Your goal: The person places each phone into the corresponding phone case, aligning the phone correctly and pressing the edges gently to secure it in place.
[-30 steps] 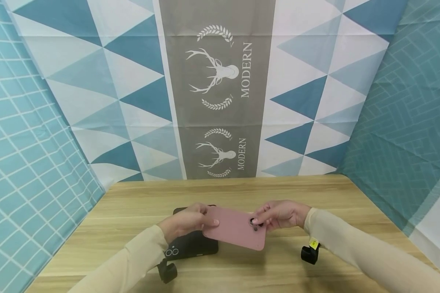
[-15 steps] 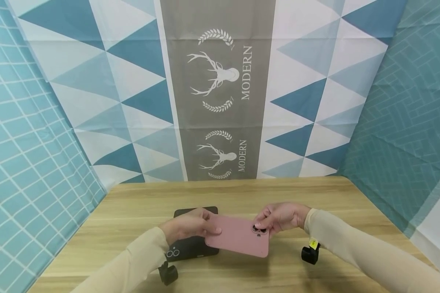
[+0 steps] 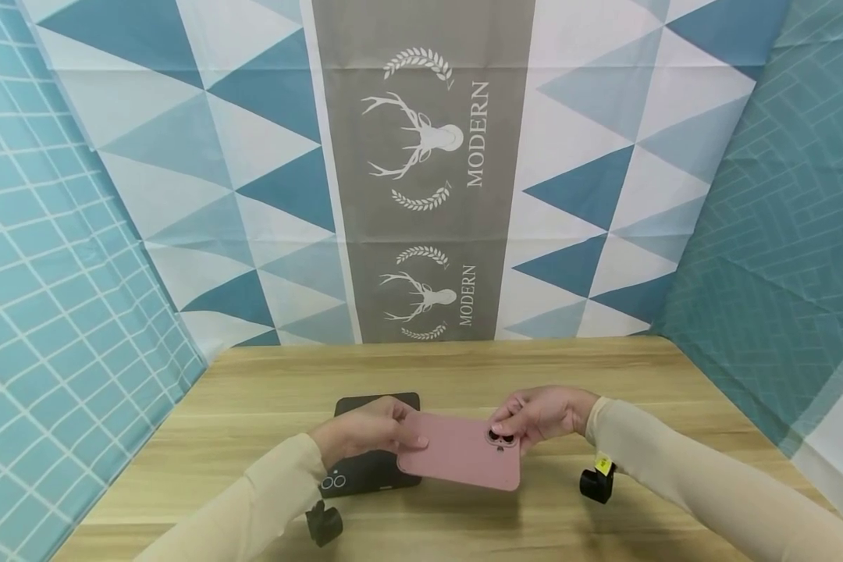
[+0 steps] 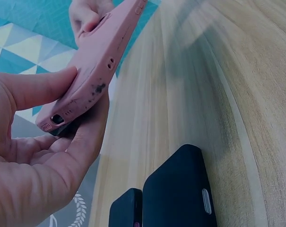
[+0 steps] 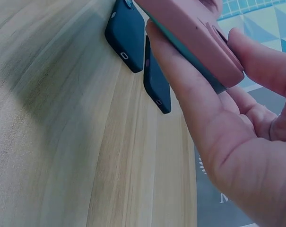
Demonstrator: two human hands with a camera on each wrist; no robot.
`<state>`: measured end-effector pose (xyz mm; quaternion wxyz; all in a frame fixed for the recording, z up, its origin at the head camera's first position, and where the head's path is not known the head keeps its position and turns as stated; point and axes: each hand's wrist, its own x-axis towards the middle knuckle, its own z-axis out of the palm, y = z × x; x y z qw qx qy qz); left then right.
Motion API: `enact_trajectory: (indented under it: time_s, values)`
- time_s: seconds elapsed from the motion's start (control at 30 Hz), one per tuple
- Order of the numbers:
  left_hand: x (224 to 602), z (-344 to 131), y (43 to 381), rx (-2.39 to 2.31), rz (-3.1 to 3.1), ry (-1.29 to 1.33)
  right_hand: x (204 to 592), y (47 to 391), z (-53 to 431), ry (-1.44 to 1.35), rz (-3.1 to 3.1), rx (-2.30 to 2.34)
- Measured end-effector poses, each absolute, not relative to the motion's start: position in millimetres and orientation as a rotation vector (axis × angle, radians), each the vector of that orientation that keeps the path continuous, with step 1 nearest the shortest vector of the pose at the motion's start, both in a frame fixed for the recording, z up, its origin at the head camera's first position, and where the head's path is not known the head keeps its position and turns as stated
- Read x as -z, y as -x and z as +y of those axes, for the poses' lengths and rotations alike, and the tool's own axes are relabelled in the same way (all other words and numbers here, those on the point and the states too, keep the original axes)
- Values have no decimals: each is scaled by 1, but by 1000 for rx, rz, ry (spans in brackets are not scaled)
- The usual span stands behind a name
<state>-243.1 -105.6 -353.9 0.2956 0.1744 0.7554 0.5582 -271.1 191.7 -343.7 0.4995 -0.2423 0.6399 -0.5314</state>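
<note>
Both hands hold a phone in a pink case (image 3: 457,453) above the table, its back with the camera cutout turned up. My left hand (image 3: 367,429) pinches one end, thumb on the back and fingers beneath. At the camera end my right hand (image 3: 549,414) grips it, thumb on the camera area. The left wrist view shows dark scuffs on the pink case (image 4: 93,61) beside its port opening. A teal-looking underside shows below the pink case (image 5: 195,28) in the right wrist view. Under the left hand, a black-cased phone (image 3: 375,472) lies camera side up.
A second black phone (image 3: 407,400) lies just behind the first, partly hidden by the left hand. All this is over a wood-grain table (image 3: 288,375). Black wrist cameras hang below both sleeves, the left camera (image 3: 323,524) near the nearer black phone. Patterned cloth stands behind.
The pink-cased phone has shifted slightly right and toward me, its camera end tilting. The right thumb has slid up along the camera cutout. Both hands keep their hold.
</note>
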Motion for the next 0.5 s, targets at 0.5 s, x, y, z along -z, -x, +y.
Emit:
enact_trajectory:
  time_s: [0.5]
  values:
    - [349, -103, 239, -1514, 2073, -458, 346, 270, 194, 602, 1579, 1318]
